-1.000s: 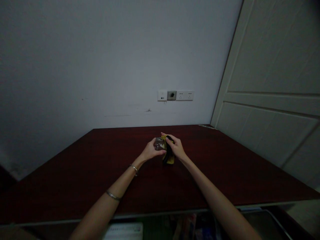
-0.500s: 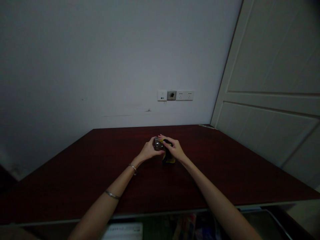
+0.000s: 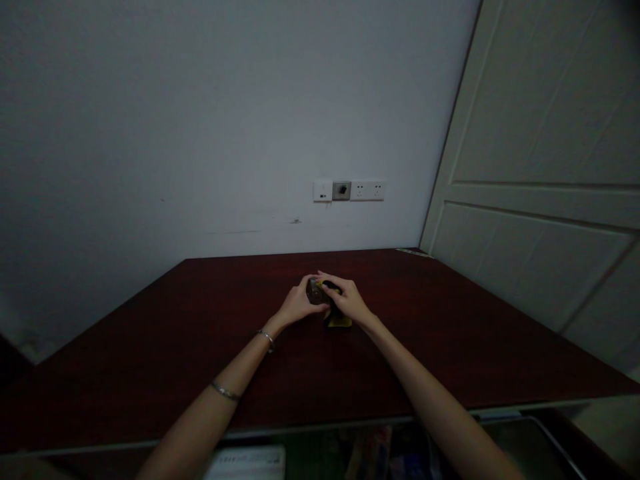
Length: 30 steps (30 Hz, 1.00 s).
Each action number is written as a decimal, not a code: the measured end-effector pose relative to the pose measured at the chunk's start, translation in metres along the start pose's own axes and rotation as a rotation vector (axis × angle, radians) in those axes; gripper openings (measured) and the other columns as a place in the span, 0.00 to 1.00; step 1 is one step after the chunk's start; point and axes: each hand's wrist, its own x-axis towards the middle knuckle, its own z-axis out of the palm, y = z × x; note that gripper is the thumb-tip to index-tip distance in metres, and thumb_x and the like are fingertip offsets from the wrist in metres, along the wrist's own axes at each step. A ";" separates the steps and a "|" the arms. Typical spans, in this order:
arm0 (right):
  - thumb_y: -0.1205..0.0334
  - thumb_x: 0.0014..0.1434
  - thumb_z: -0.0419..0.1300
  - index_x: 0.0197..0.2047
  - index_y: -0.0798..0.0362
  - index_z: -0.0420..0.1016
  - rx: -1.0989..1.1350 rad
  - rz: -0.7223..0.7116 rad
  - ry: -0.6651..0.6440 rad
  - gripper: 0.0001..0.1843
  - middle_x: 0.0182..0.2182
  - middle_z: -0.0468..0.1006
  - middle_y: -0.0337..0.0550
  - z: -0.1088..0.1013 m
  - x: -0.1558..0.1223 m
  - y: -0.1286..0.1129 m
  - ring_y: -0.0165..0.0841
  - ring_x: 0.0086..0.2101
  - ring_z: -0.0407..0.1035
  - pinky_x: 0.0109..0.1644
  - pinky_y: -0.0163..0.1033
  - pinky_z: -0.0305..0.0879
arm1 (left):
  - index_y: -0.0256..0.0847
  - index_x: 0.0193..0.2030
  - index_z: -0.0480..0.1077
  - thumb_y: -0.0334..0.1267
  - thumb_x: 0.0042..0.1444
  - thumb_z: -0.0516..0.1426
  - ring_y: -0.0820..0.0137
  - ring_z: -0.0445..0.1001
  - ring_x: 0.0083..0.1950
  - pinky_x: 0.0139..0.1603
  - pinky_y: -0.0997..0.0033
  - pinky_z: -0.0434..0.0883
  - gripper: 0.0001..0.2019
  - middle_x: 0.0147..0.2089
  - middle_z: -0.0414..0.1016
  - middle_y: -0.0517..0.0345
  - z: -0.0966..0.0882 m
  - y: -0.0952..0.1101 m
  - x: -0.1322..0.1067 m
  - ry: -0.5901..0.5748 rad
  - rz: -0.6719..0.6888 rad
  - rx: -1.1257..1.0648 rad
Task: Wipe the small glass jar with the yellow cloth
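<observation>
Both my hands meet over the middle of a dark red table [image 3: 150, 360]. My left hand [image 3: 298, 307] is wrapped round a small clear glass jar [image 3: 315, 292]. My right hand [image 3: 347, 300] grips a yellow and black cloth [image 3: 339, 320] and presses it against the jar's top and side. The cloth's lower end hangs below my right palm, close to the tabletop. Most of the jar is hidden by my fingers. Two thin bracelets sit on my left forearm.
A grey wall stands behind the table with a row of sockets [image 3: 350, 191]. A pale panelled door [image 3: 540, 167] closes off the right side. Below the table's front edge lie a white box [image 3: 247, 461] and some dim packages.
My right hand has slid the cloth further over the jar, so less yellow shows. Both hands have sunk slightly toward the table.
</observation>
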 end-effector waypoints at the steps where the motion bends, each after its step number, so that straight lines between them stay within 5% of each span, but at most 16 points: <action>1: 0.60 0.57 0.55 0.46 0.49 0.74 -0.021 -0.006 -0.010 0.14 0.51 0.73 0.45 0.000 0.000 -0.001 0.38 0.52 0.65 0.57 0.47 0.59 | 0.41 0.56 0.57 0.45 0.37 0.65 0.62 0.73 0.46 0.45 0.65 0.69 0.38 0.47 0.73 0.51 0.000 0.001 0.000 -0.002 -0.001 -0.013; 11: 0.67 0.58 0.52 0.40 0.50 0.73 -0.191 -0.134 0.059 0.10 0.41 0.69 0.46 -0.011 0.009 -0.005 0.35 0.45 0.66 0.52 0.43 0.62 | 0.41 0.57 0.57 0.43 0.34 0.66 0.58 0.72 0.47 0.47 0.62 0.68 0.41 0.47 0.73 0.49 -0.003 0.016 -0.002 -0.030 0.031 0.016; 19: 0.76 0.54 0.50 0.50 0.49 0.69 -0.307 -0.301 -0.186 0.23 0.44 0.69 0.47 -0.001 0.000 -0.025 0.35 0.46 0.65 0.51 0.43 0.64 | 0.41 0.56 0.58 0.38 0.36 0.64 0.63 0.75 0.42 0.43 0.65 0.70 0.37 0.43 0.75 0.54 -0.003 0.005 0.000 -0.031 0.005 0.014; 30: 0.74 0.54 0.50 0.48 0.50 0.71 -0.355 -0.306 -0.134 0.20 0.42 0.75 0.46 -0.015 0.014 -0.014 0.35 0.44 0.69 0.50 0.45 0.66 | 0.41 0.57 0.58 0.42 0.33 0.66 0.57 0.73 0.45 0.44 0.63 0.69 0.41 0.44 0.75 0.52 -0.001 0.013 -0.002 -0.043 0.029 0.056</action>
